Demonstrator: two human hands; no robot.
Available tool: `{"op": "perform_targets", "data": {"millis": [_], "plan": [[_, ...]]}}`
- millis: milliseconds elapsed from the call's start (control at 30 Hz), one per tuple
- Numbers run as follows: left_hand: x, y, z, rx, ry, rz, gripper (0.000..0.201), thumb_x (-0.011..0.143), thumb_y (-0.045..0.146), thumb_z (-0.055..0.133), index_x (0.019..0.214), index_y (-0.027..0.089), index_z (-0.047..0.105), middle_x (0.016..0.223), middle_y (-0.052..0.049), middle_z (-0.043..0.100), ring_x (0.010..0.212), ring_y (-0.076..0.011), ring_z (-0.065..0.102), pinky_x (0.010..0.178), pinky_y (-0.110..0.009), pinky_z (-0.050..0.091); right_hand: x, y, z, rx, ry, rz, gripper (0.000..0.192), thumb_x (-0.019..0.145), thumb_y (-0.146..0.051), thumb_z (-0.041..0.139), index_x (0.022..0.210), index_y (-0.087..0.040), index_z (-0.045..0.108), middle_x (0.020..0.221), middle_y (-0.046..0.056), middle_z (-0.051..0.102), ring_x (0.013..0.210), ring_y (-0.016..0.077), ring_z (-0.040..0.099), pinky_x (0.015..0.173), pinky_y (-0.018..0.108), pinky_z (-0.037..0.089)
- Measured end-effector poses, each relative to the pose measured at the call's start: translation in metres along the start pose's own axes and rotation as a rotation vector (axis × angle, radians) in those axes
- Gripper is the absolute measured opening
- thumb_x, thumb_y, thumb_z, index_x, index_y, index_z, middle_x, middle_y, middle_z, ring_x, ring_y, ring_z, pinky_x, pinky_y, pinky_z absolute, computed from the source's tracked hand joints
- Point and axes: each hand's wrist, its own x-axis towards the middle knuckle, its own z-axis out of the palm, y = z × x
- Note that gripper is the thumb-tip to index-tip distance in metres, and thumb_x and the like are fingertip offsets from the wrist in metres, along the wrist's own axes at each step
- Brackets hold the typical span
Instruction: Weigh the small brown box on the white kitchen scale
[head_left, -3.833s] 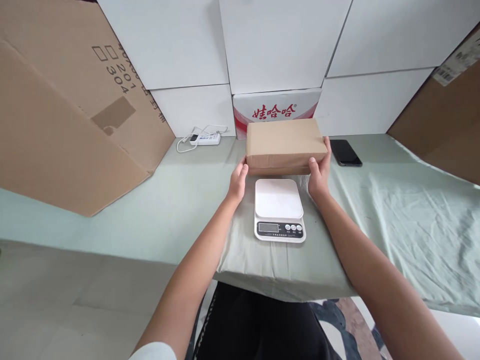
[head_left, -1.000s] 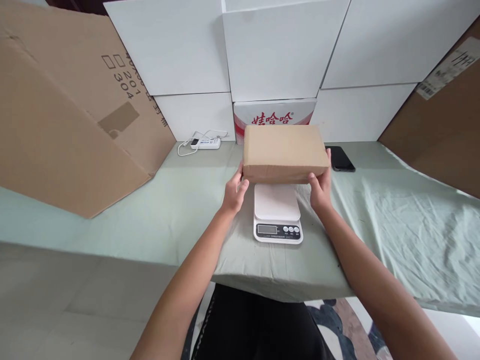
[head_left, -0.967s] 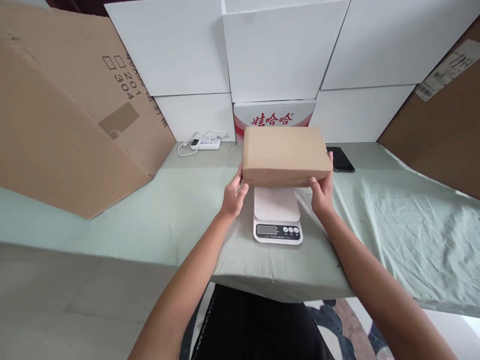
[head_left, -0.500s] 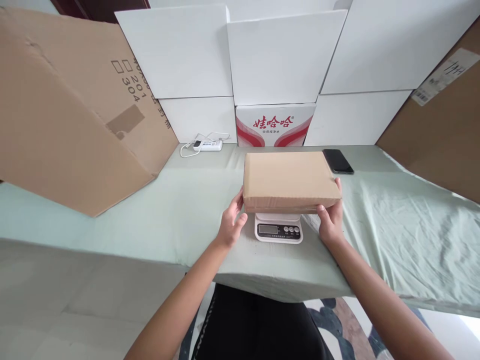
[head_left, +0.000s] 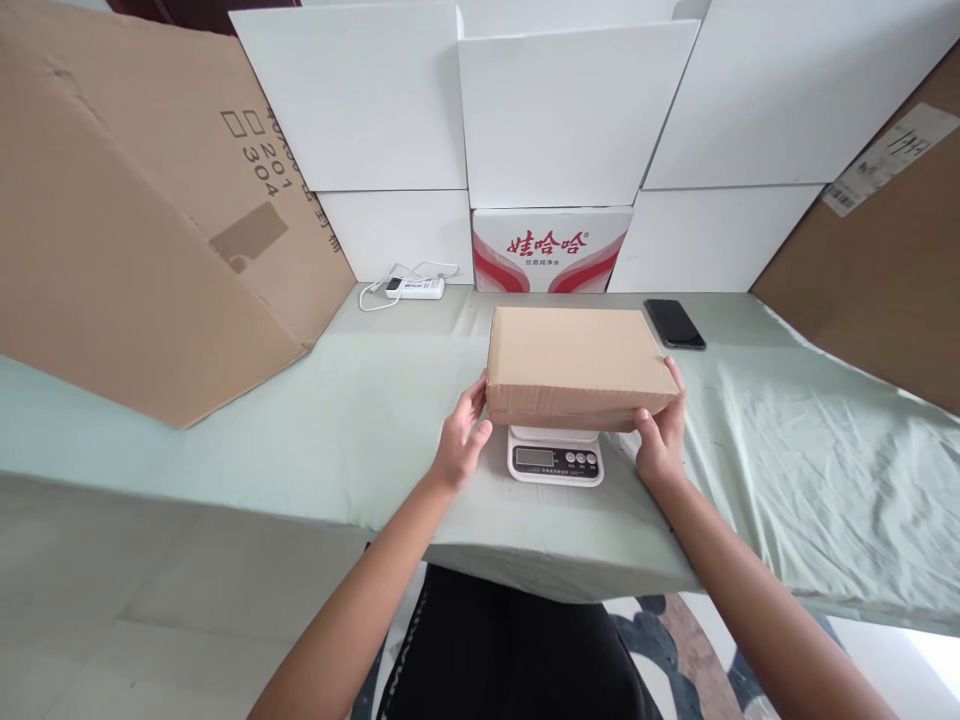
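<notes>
A brown cardboard box [head_left: 577, 350] is held level between my two hands, over a white kitchen scale [head_left: 556, 474]. My left hand [head_left: 463, 440] presses its fingers to the box's left end, with the thumb toward the front. At the front right corner, my right hand [head_left: 661, 430] grips the box, thumb on the front face and fingers along the right end. The scale's display and buttons show in front of the box; its weighing plate is mostly hidden beneath. Whether the box rests on the plate, I cannot tell.
A black phone [head_left: 675, 324] lies behind the box on the right. A white power strip [head_left: 415, 288] with a cable lies at the back left. White boxes [head_left: 574, 120] line the back. Large cardboard sheets stand at the left [head_left: 150, 220] and right [head_left: 877, 240]. Green cloth [head_left: 360, 430] covers the table.
The box's front edge has dipped slightly and its front face shows a little more. Both hands keep their hold with hardly any shift.
</notes>
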Motion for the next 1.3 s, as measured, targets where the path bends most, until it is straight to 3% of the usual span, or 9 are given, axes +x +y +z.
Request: {"op": "perform_targets", "data": {"millis": [167, 367, 467, 567, 700, 867, 967, 1100, 1300], "plan": [[0.0, -0.001, -0.001, -0.036, 0.025, -0.013, 0.084, 0.097, 0.074, 0.072, 0.165, 0.025, 0.059, 0.182, -0.017, 0.051, 0.172, -0.0405, 0.045, 0.143, -0.057, 0.04, 0.002, 0.002, -0.001, -0.004, 0.02, -0.005, 0.084, 0.096, -0.066, 0.071, 0.172, -0.039, 0.046, 0.172, 0.009, 0.057, 0.16, 0.038, 0.054, 0.136, 0.063, 0.042], [0.01, -0.005, -0.019, -0.162, 0.381, -0.095, 0.065, 0.096, 0.067, 0.073, 0.147, 0.027, 0.073, 0.177, -0.015, 0.058, 0.173, -0.0381, 0.044, 0.143, -0.056, 0.038, 0.02, 0.002, -0.007, 0.136, 0.344, -0.085, 0.068, 0.091, -0.066, 0.064, 0.152, -0.035, 0.06, 0.13, 0.007, 0.072, 0.114, 0.0298, 0.074, 0.096, 0.049, 0.058], [0.012, -0.006, -0.025, -0.179, 0.429, -0.122, 0.061, 0.096, 0.064, 0.072, 0.145, 0.028, 0.074, 0.176, -0.014, 0.06, 0.173, -0.0367, 0.044, 0.143, -0.055, 0.038, 0.024, -0.001, -0.008, 0.166, 0.405, -0.033, 0.062, 0.088, -0.063, 0.064, 0.143, -0.035, 0.064, 0.121, 0.006, 0.07, 0.107, 0.0275, 0.074, 0.086, 0.042, 0.055], [0.011, -0.005, -0.022, -0.137, 0.382, -0.131, 0.062, 0.098, 0.064, 0.07, 0.149, 0.028, 0.072, 0.177, -0.014, 0.059, 0.173, -0.0357, 0.044, 0.143, -0.054, 0.037, 0.021, -0.002, -0.006, 0.159, 0.324, -0.023, 0.062, 0.091, -0.064, 0.064, 0.145, -0.035, 0.064, 0.125, 0.007, 0.071, 0.112, 0.0294, 0.073, 0.093, 0.045, 0.056], [0.007, -0.003, -0.013, -0.107, 0.262, -0.132, 0.066, 0.099, 0.061, 0.072, 0.156, 0.028, 0.069, 0.178, -0.012, 0.058, 0.173, -0.0356, 0.045, 0.145, -0.053, 0.036, 0.011, 0.004, -0.003, 0.121, 0.156, 0.024, 0.071, 0.096, -0.072, 0.06, 0.156, -0.034, 0.059, 0.145, 0.011, 0.07, 0.134, 0.0375, 0.069, 0.115, 0.062, 0.054], [0.005, -0.004, -0.008, -0.088, 0.133, -0.16, 0.066, 0.101, 0.054, 0.067, 0.161, 0.026, 0.066, 0.182, -0.01, 0.052, 0.172, -0.0372, 0.046, 0.145, -0.055, 0.036, 0.006, 0.008, -0.005, 0.048, 0.037, 0.015, 0.08, 0.098, -0.075, 0.061, 0.166, -0.034, 0.052, 0.174, 0.01, 0.055, 0.165, 0.0434, 0.047, 0.139, 0.074, 0.031], [0.006, -0.005, -0.006, -0.104, 0.067, -0.133, 0.065, 0.096, 0.038, 0.068, 0.16, 0.025, 0.067, 0.178, -0.009, 0.057, 0.17, -0.0378, 0.048, 0.143, -0.056, 0.04, 0.005, 0.005, -0.005, 0.015, 0.017, -0.016, 0.081, 0.098, -0.074, 0.063, 0.168, -0.035, 0.051, 0.178, 0.009, 0.052, 0.169, 0.0435, 0.044, 0.142, 0.074, 0.026], [0.01, -0.002, -0.004, -0.137, 0.048, -0.111, 0.075, 0.078, 0.018, 0.068, 0.153, 0.025, 0.073, 0.172, -0.007, 0.065, 0.168, -0.0382, 0.052, 0.142, -0.055, 0.041, 0.008, -0.002, -0.002, 0.005, 0.009, -0.045, 0.085, 0.097, -0.074, 0.065, 0.17, -0.032, 0.049, 0.176, 0.012, 0.054, 0.166, 0.0458, 0.047, 0.14, 0.076, 0.032], [0.036, 0.013, -0.006, -0.207, 0.092, -0.067, 0.069, 0.069, 0.014, 0.066, 0.136, 0.025, 0.079, 0.158, -0.007, 0.075, 0.163, -0.0374, 0.058, 0.14, -0.054, 0.044, 0.048, -0.014, 0.004, -0.007, -0.011, -0.147, 0.087, 0.097, -0.076, 0.062, 0.172, -0.036, 0.043, 0.179, 0.01, 0.048, 0.168, 0.0449, 0.044, 0.141, 0.077, 0.028]]}}
